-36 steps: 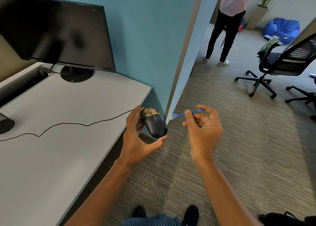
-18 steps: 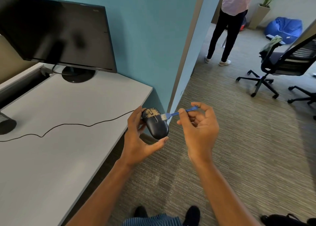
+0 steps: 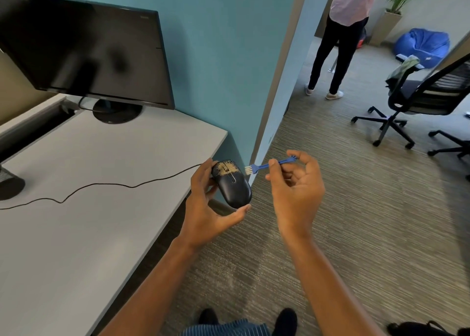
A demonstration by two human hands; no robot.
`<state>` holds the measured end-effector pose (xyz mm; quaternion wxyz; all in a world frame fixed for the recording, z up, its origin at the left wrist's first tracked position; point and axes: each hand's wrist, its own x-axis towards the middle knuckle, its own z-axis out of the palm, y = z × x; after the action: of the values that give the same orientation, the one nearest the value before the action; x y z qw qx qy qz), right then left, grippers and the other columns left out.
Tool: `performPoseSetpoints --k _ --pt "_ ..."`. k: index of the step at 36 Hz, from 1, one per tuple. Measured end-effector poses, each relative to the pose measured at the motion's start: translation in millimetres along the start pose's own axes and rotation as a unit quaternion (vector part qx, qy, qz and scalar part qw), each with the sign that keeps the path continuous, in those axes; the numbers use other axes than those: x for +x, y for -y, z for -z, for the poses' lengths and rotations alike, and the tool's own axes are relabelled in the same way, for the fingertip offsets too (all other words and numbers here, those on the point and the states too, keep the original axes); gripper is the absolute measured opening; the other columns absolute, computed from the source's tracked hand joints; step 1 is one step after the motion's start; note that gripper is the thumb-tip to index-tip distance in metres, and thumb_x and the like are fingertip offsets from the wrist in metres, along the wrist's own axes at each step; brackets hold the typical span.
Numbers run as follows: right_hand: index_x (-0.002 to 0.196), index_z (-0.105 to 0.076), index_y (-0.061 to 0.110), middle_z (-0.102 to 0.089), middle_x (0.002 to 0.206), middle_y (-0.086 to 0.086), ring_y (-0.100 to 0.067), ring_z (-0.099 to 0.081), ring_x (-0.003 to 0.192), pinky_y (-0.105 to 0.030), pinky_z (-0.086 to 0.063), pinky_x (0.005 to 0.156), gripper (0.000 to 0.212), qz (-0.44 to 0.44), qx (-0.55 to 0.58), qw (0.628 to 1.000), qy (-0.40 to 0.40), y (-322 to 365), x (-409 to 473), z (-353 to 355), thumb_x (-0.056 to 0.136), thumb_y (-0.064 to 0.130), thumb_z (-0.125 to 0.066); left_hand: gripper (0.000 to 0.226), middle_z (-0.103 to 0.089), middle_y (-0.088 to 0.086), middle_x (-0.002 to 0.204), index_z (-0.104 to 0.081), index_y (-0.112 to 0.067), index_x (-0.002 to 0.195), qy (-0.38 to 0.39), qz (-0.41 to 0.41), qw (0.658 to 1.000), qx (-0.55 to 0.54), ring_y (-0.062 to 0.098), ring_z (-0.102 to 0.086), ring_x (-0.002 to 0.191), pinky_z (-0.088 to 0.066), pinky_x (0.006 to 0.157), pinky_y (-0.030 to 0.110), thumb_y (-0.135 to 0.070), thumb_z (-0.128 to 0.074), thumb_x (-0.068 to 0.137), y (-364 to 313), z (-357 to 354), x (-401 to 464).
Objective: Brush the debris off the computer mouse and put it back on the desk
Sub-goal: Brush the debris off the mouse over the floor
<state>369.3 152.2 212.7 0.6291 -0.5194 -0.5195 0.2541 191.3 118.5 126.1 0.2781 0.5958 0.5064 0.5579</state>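
My left hand (image 3: 208, 208) holds a black wired computer mouse (image 3: 232, 184) just past the right edge of the grey desk (image 3: 76, 221), above the carpet. Tan debris (image 3: 226, 169) covers the mouse's front half, around the wheel. Between thumb and fingers my right hand (image 3: 295, 191) pinches a small blue brush (image 3: 269, 165). The pale bristles point left and sit just right of the mouse's front, a small gap away. The mouse's black cable (image 3: 114, 184) trails left across the desk.
A black monitor (image 3: 84, 53) stands at the back of the desk against a teal partition. A person (image 3: 340, 38) stands on the carpet beyond. Black office chairs (image 3: 417, 96) are at the right, a blue beanbag (image 3: 422, 44) and a potted plant behind them.
Half a second ago the brush bristles were on the mouse's front. They have since swung off to the right. My left hand keeps the mouse in the same place.
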Motion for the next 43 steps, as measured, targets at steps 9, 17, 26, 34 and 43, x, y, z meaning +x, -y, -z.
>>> performPoseSetpoints --k 9,17,26,34,43 --pt "0.129 -0.067 0.010 -0.080 0.095 0.003 -0.008 -0.082 0.086 -0.022 -0.065 0.077 0.035 0.095 -0.007 0.993 0.073 12 -22 -22 0.099 0.007 -0.084 0.131 -0.041 -0.020 0.176 -0.027 -0.025 0.175 0.005 0.017 0.999 -0.031 0.014 -0.054 0.160 -0.054 0.124 0.040 -0.050 -0.107 0.074 -3 -1 -2" --pt "0.129 -0.068 0.007 -0.080 0.092 0.001 -0.008 -0.080 0.081 -0.025 -0.066 0.072 0.034 0.101 -0.031 0.993 0.053 10 -19 -28 0.099 0.009 -0.083 0.133 -0.042 -0.022 0.174 -0.025 -0.034 0.176 0.003 0.018 1.000 -0.023 0.016 -0.055 0.159 -0.054 0.124 0.038 -0.046 -0.109 0.073 1 1 -2" --pt "0.129 -0.067 0.014 -0.081 0.090 0.004 -0.013 -0.080 0.077 -0.035 -0.069 0.071 0.033 0.019 -0.042 0.999 0.002 -2 9 -12 0.099 0.012 -0.082 0.133 -0.029 -0.039 0.173 -0.028 -0.007 0.175 -0.005 -0.011 1.000 0.005 -0.004 -0.043 0.161 -0.049 0.120 0.016 -0.061 -0.101 0.077 1 3 -1" --pt "0.124 -0.067 0.023 -0.084 0.090 0.002 -0.018 -0.083 0.074 -0.032 -0.069 0.071 0.033 -0.052 0.021 0.998 0.026 -1 8 -13 0.098 0.013 -0.084 0.132 -0.034 -0.031 0.174 -0.025 -0.018 0.175 0.004 0.003 1.000 -0.011 0.008 -0.050 0.161 -0.053 0.123 0.029 -0.059 -0.102 0.076 -4 1 2" --pt "0.125 -0.066 0.022 -0.084 0.092 0.006 -0.014 -0.083 0.074 -0.028 -0.068 0.071 0.033 -0.042 0.021 0.999 0.020 -7 12 -11 0.099 0.012 -0.083 0.134 -0.027 -0.042 0.171 -0.031 0.000 0.173 0.003 -0.002 1.000 0.012 -0.007 -0.043 0.160 -0.049 0.120 0.015 -0.067 -0.097 0.077 -7 4 0"
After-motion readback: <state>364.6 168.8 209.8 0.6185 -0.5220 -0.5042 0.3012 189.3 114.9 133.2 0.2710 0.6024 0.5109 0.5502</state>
